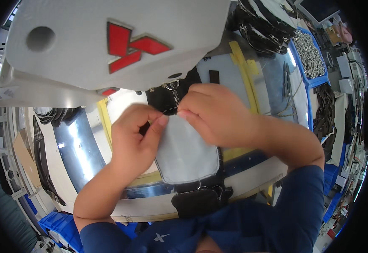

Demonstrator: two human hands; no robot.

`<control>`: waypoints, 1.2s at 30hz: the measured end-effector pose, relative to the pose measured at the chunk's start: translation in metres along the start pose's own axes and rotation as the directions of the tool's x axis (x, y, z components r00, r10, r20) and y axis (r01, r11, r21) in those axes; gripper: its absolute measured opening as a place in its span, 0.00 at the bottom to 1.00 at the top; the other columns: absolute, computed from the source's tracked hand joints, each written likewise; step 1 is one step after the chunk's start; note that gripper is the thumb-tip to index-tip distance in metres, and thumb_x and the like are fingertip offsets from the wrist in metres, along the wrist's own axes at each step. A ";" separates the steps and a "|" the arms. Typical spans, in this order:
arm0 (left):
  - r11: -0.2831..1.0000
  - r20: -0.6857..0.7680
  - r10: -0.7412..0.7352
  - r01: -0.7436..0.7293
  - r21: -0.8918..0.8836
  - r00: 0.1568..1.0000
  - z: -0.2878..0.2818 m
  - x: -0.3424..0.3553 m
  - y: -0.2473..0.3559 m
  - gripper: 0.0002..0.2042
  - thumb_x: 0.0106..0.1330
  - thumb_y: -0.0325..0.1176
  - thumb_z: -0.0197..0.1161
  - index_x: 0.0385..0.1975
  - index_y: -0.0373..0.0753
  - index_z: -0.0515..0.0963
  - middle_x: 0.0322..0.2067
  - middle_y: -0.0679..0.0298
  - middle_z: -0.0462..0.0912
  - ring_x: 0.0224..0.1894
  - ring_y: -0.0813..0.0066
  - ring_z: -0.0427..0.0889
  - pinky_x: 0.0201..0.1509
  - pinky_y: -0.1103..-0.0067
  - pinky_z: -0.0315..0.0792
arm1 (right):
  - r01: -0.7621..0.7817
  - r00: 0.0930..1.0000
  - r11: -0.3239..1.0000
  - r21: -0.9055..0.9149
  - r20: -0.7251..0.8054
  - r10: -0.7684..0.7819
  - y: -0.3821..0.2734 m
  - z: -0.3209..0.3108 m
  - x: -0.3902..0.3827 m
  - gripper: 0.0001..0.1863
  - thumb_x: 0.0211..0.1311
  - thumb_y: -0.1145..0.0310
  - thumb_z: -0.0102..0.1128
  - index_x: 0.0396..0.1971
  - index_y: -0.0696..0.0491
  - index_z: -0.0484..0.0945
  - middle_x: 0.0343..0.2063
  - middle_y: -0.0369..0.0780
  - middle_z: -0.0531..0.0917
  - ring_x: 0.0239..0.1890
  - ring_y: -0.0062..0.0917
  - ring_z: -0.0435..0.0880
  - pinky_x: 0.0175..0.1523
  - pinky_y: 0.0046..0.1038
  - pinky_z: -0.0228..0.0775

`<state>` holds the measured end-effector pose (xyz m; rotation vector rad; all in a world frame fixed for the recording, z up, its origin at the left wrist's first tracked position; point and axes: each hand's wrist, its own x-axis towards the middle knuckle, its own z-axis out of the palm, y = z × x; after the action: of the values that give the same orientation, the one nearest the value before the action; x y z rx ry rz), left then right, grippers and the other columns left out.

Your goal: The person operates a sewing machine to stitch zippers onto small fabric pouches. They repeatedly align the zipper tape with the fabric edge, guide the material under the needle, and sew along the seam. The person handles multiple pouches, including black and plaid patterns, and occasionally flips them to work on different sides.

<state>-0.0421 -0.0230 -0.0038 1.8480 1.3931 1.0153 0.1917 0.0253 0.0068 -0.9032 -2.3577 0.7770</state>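
Note:
A pale grey rounded panel (188,154), edged in dark trim, lies in front of me under the machine head. My left hand (135,137) pinches the panel's far edge with thumb and fingers, at its left side. Close beside it, my right hand (217,111) pinches the same edge near the middle. Between my fingertips and beyond them runs black fabric (156,99) with a metal zipper (176,98) and a metal ring. Toward my body hangs a black zippered pouch (196,202), partly over the table's near edge. My fingers hide part of the edge they grip.
A large white machine head (78,38) with a red emblem looms over the work at upper left. Yellow tape strips (246,76) cross the table. To the right, a blue bin (310,82) holds metal hardware. Black bundled pieces (262,29) sit at the back.

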 end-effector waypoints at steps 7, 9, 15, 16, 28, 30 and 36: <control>0.876 0.101 -0.460 0.433 0.210 0.882 -0.012 0.055 -0.006 0.12 0.69 0.33 0.72 0.44 0.32 0.86 0.38 0.56 0.90 0.40 0.71 0.85 0.48 0.74 0.77 | -0.094 0.994 0.988 -0.123 -0.068 0.086 0.035 -0.002 0.042 0.10 0.67 0.67 0.63 0.31 0.59 0.83 0.31 0.50 0.86 0.40 0.50 0.86 0.47 0.49 0.78; 0.891 0.057 -0.405 0.379 0.251 0.913 -0.009 0.058 -0.013 0.13 0.67 0.31 0.73 0.49 0.35 0.86 0.43 0.56 0.91 0.45 0.62 0.88 0.52 0.70 0.79 | -0.134 0.988 0.986 -0.098 -0.096 0.124 0.037 -0.007 0.048 0.12 0.67 0.65 0.63 0.30 0.60 0.84 0.30 0.51 0.87 0.39 0.51 0.87 0.48 0.50 0.78; 0.897 0.082 -0.204 0.153 0.415 0.976 -0.006 0.058 -0.029 0.13 0.65 0.28 0.74 0.48 0.36 0.87 0.44 0.54 0.91 0.47 0.55 0.89 0.52 0.67 0.80 | -0.132 0.991 0.955 -0.266 -0.053 0.122 0.045 -0.007 0.049 0.15 0.69 0.62 0.62 0.30 0.60 0.85 0.29 0.53 0.88 0.39 0.52 0.88 0.49 0.49 0.79; 0.896 0.099 -0.168 0.110 0.431 0.981 -0.007 0.059 -0.030 0.12 0.64 0.28 0.74 0.48 0.36 0.88 0.43 0.54 0.91 0.46 0.55 0.89 0.51 0.67 0.80 | -0.136 0.990 0.955 -0.263 -0.056 0.126 0.046 -0.008 0.049 0.16 0.69 0.62 0.62 0.30 0.60 0.85 0.29 0.53 0.87 0.39 0.52 0.88 0.49 0.49 0.80; 0.884 0.067 0.158 -0.171 0.435 0.985 -0.005 0.066 -0.058 0.11 0.60 0.27 0.80 0.41 0.34 0.88 0.37 0.57 0.92 0.39 0.63 0.91 0.46 0.70 0.82 | -0.249 0.960 0.948 -0.196 0.078 0.268 0.052 -0.015 0.066 0.14 0.61 0.63 0.68 0.31 0.61 0.89 0.31 0.53 0.88 0.40 0.52 0.90 0.46 0.48 0.83; 0.909 0.059 0.086 -0.103 0.404 0.995 -0.007 0.065 -0.056 0.12 0.61 0.28 0.80 0.42 0.33 0.88 0.38 0.57 0.92 0.39 0.64 0.91 0.47 0.70 0.82 | -0.255 0.960 0.953 -0.163 0.077 0.270 0.052 -0.014 0.066 0.13 0.60 0.63 0.68 0.32 0.60 0.90 0.31 0.52 0.89 0.40 0.52 0.90 0.46 0.48 0.83; 0.910 0.059 0.120 -0.133 0.393 0.991 -0.009 0.063 -0.056 0.14 0.61 0.28 0.81 0.44 0.33 0.88 0.39 0.57 0.93 0.41 0.65 0.91 0.48 0.71 0.82 | -0.238 0.966 0.955 -0.175 0.063 0.252 0.052 -0.010 0.062 0.10 0.57 0.68 0.66 0.30 0.60 0.89 0.30 0.53 0.89 0.38 0.51 0.90 0.43 0.48 0.84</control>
<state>-0.0677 0.0531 -0.0312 2.2626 1.5629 0.7980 0.1800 0.1045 -0.0049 -1.2768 -2.4412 0.7325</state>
